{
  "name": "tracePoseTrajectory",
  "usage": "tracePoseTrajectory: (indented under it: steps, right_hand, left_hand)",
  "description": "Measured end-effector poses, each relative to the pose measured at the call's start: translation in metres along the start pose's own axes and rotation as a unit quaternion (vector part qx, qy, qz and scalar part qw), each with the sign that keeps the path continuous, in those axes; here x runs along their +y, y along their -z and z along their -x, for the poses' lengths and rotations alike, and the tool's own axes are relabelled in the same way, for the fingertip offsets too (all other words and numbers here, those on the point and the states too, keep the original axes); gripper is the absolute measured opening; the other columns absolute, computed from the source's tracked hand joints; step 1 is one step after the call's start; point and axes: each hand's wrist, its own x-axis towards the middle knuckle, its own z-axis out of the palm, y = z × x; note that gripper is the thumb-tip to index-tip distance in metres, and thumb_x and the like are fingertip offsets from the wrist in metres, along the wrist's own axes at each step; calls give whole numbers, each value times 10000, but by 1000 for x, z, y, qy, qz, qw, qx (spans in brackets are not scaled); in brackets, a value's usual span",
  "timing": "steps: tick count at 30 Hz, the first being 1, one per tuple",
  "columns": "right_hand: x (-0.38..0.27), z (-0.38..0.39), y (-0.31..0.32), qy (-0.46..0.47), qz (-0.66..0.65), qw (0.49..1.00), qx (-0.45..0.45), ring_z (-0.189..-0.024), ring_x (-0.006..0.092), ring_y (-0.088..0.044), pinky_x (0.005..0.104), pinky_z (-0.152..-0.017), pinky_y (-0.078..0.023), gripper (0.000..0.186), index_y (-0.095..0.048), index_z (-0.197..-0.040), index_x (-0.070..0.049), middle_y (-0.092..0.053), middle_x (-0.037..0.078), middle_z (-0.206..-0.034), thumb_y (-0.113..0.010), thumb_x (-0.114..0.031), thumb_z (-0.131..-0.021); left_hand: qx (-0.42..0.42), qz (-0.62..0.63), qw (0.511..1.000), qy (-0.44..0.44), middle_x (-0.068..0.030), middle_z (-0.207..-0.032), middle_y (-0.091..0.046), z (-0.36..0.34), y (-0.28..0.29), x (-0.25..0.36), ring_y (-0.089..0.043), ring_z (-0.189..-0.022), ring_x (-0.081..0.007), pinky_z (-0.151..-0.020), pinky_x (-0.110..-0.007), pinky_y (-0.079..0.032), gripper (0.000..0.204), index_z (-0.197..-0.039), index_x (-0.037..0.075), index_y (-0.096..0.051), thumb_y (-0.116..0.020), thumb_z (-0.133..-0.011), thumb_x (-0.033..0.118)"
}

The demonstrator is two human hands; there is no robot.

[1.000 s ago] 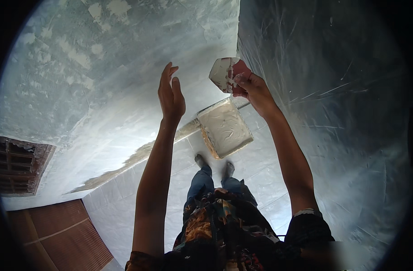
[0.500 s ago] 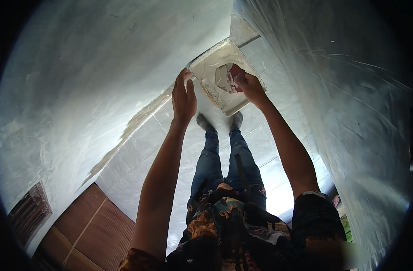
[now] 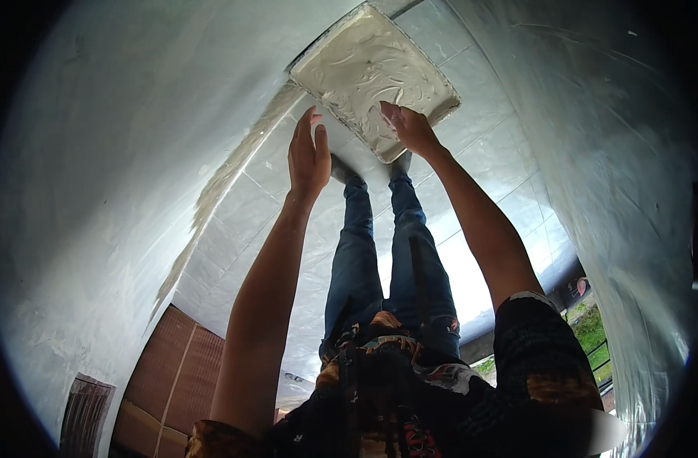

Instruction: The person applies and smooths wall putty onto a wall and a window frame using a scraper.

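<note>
A rectangular tray (image 3: 453,101) spread with thick cream-white putty lies beyond my feet at the top of the view. My right hand (image 3: 416,133) is closed on a dark red flat putty scraper (image 3: 391,114), held over the tray's near part. The scraper's lower edge is at the putty, partly hidden by my fingers. Beside the tray's left edge is my left hand (image 3: 310,156), fingers stretched out and thumb apart, holding nothing. I cannot tell whether its fingertips touch the tray.
Smooth grey-white walls rise on the left (image 3: 120,168) and right (image 3: 593,168), close to my arms. Pale floor tiles (image 3: 242,221) lie between them. A brown ribbed panel (image 3: 162,374) and a small vent (image 3: 87,408) are at lower left. Greenery (image 3: 591,336) shows at lower right.
The tray appears larger and higher in the view. My right hand with the scraper has shifted from over the tray's middle to its near end. The left hand has stayed open.
</note>
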Motion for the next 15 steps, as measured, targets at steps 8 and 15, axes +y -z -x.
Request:
tracePoseTrajectory:
  steps: [8,15]
  right_hand:
    - [9,-28,-35,-1,78,997,-27,-910,453,-668,532,-775,-524,247,-602,-995,38,-674,295,-910,-520,-195,-978]
    - [9,-41,-38,-9,81,995,-59,-994,429,-670,510,-860,-531,272,-614,-1077,33,-685,280,-1014,-504,-194,-976]
  left_hand:
    - [-10,8,1000,25,-268,-1242,-625,9,-13,-25,-605,-1176,-400,-1014,-452,-453,436,-1382,-29,-488,-428,-1022,209]
    - [-8,0,1000,24,-271,-1232,-629,11,-9,-34,-610,-1160,-402,-999,-454,-461,436,-1383,-30,-484,-421,-1027,214]
